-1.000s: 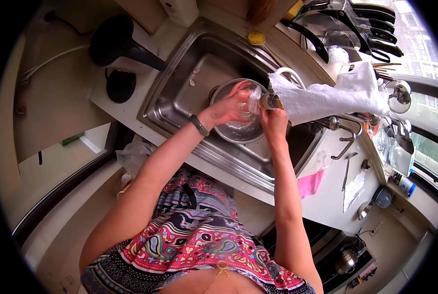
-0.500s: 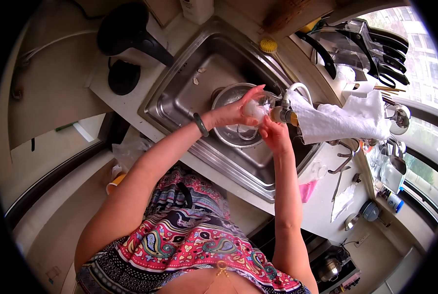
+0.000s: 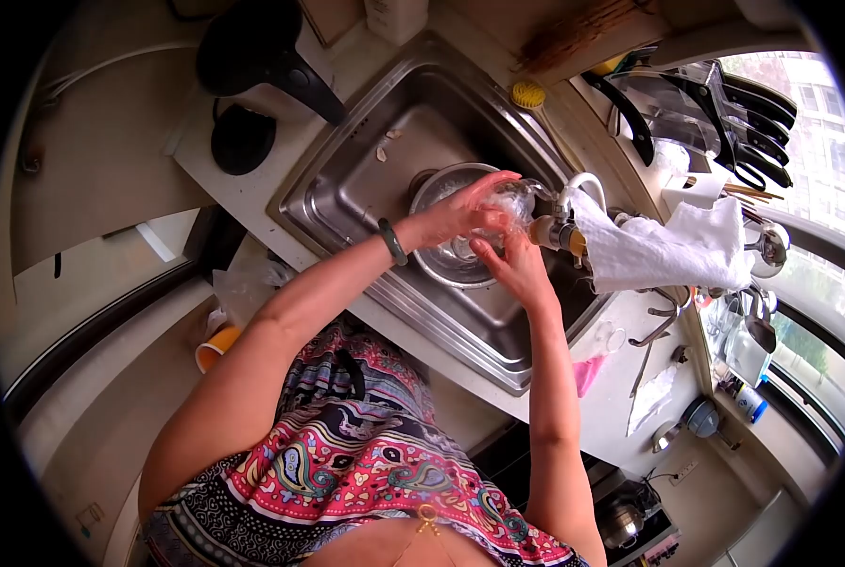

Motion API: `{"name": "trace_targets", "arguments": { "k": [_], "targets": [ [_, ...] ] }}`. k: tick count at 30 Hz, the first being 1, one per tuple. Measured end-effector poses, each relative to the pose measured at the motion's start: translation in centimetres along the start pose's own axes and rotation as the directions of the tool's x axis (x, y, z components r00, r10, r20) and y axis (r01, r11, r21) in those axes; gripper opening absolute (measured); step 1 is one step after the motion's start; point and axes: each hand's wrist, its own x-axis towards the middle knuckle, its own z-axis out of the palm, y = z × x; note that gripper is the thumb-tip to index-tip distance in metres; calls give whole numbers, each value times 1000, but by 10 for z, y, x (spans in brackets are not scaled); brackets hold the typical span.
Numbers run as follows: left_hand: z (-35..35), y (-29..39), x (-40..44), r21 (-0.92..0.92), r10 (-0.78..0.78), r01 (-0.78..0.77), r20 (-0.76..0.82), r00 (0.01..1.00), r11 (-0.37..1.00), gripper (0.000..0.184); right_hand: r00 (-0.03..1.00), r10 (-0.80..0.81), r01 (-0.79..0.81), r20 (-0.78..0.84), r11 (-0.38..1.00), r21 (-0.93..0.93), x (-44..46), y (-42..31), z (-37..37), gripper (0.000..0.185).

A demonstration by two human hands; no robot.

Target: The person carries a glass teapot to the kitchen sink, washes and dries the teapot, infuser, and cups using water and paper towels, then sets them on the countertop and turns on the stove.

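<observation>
My left hand (image 3: 458, 217), with a dark green bangle on its wrist, is closed round a clear glass vessel (image 3: 519, 196) beside the faucet (image 3: 557, 232). My right hand (image 3: 520, 269) reaches up from below, its fingers curved against the glass and its thumb toward the left hand. Fingers and water hide part of the vessel, so its full shape does not show. Under both hands a round metal bowl (image 3: 428, 194) with water in it stands in the steel sink (image 3: 347, 194).
Pale scraps (image 3: 382, 153) lie in the sink. A yellow brush (image 3: 528, 94) rests on the far rim. A white cloth (image 3: 663, 250) hangs right of the faucet. A black-handled kettle (image 3: 252, 61) stands at the left, and knives (image 3: 758, 123) at the upper right.
My right hand has shifted slightly left and turned, its thumb now apart from its fingers against the glass. The white foamy water seen in the glass now looks clearer.
</observation>
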Motion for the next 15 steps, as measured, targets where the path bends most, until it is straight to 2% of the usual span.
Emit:
{"name": "trace_targets", "arguments": {
  "k": [1, 2, 3, 4, 5, 6, 7, 8, 9, 10, 11, 12, 13, 14, 15],
  "targets": [
    [-2, -1, 1, 155, 78, -81, 28, 997, 985, 83, 1000, 4, -4, 2, 1000, 1, -2, 7, -2, 52],
    [-2, -2, 0, 154, 77, -80, 26, 997, 985, 83, 959, 223, -275, 177, 887, 371, -4, 14, -8, 48],
    [-2, -4, -1, 122, 90, -96, 53, 995, 988, 86, 847, 337, -531, 412, 578, 619, -4, 17, -11, 44],
    [0, -6, -2, 90, 103, -110, 82, 991, 990, 89, 840, 442, -425, 315, 172, 889, -9, 11, -7, 29],
    [1, -6, -2, 59, 118, -125, 111, 987, 990, 92, 958, -34, -283, 283, -244, 928, -12, 48, 3, 22],
    [6, 3, -4, 144, 108, -119, 82, 991, 982, 97, 977, 79, -137, 198, -476, 869, -9, 41, 8, 22],
    [7, 4, -5, 142, 109, -119, 76, 991, 983, 97, 967, 209, 31, 145, -661, 749, -7, 33, 15, 23],
    [7, 6, -6, 61, 68, -73, 91, 994, 995, 97, 957, 260, 60, 127, -606, 794, -7, 26, 16, 23],
    [5, 6, -7, -17, 25, -23, 114, 993, 1000, 97, 958, 256, 56, 129, -608, 792, -5, 11, 10, 23],
    [5, 3, -4, 8, 89, -91, 114, 990, 996, 92, 936, 320, -34, 145, -328, 944, -4, -8, 2, 24],
    [2, 0, -3, 7, 85, -87, 112, 990, 996, 92, 912, 385, -142, 139, -20, 990, -5, -16, -2, 25],
    [4, 3, -4, -86, -22, 27, 63, 998, 996, 85, 917, 375, -292, 137, 397, 870, -7, -9, 2, 31],
    [6, 7, -4, -184, -133, 135, 25, 991, 974, 79, 982, 181, -178, 59, 765, 618, -5, -1, 4, 32],
    [4, 13, -7, -261, -194, 205, 65, 979, 943, 77, 1000, -22, 27, -21, 966, 258, -2, 6, 6, 33],
    [5, 11, -6, -260, -194, 205, 70, 979, 944, 77, 997, -69, 78, -46, 968, 239, -2, 15, 8, 32]
  ]
}}
